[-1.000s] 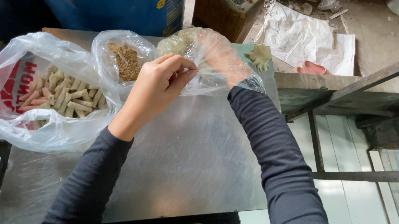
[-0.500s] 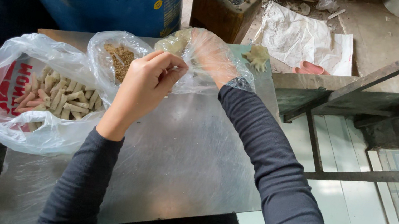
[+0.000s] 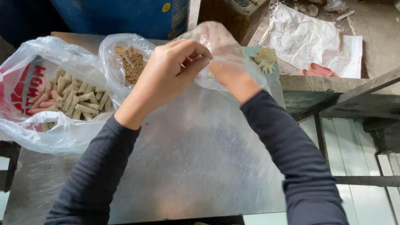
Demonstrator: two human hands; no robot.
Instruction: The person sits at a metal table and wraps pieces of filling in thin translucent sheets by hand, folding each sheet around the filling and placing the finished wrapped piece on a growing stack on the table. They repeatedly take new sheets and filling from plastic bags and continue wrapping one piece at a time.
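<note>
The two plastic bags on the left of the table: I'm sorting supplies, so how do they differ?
The large white bag bears red print and holds pale, stubby sticks; the small clear bag is unprinted and holds fine brownish grains. The large white bag sprawls at the table's left edge; the small clear bag sits behind it, nearer the left hand. Both lie open-mouthed, and neither hand touches them.

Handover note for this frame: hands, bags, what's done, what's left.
Left hand: fingers pinch the rim of the clear plastic bag.
Right hand: inside that bag, seen through the film.
Small bag of brown bits and big bag of tan pieces: both open on the metal table, left of the hands.
Done: clear bag is opened.
Left: its contents can't be made out.
</note>
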